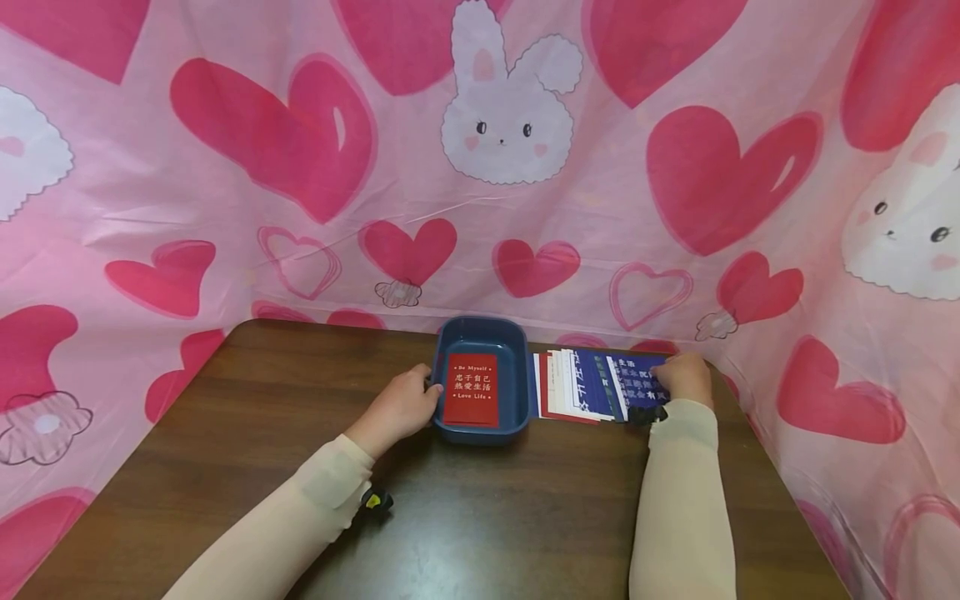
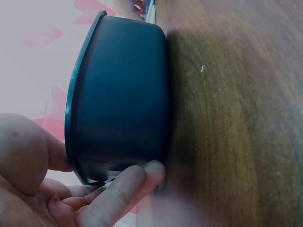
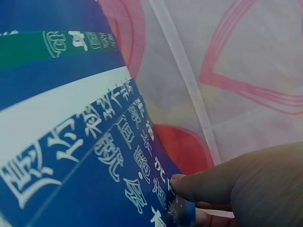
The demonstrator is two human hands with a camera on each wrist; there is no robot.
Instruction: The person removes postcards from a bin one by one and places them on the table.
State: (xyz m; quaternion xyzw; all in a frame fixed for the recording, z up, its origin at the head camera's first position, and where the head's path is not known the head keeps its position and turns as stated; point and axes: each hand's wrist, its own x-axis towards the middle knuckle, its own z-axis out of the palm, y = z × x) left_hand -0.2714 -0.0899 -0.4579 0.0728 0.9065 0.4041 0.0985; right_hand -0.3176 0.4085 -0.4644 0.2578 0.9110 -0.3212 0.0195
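Note:
A dark blue tray [image 1: 517,350] stands at the middle of the far side of the brown table [image 1: 480,517]. A red card [image 1: 471,389] with white lettering lies flat inside it. My left hand [image 1: 429,397] grips the tray's left rim; in the left wrist view its fingers [image 2: 124,190] lie against the tray wall [image 2: 123,94]. To the right of the tray, several cards [image 1: 577,385] lie fanned out. My right hand [image 1: 666,377] pinches the right edge of the top blue card [image 1: 636,382]; up close its fingertip [image 3: 194,186] sits on the blue card [image 3: 85,156].
A pink cloth [image 1: 480,167] printed with hearts and rabbits hangs close behind the table and along both sides. The fanned cards lie near the table's far right corner. Bare wood stretches from the tray to the near edge.

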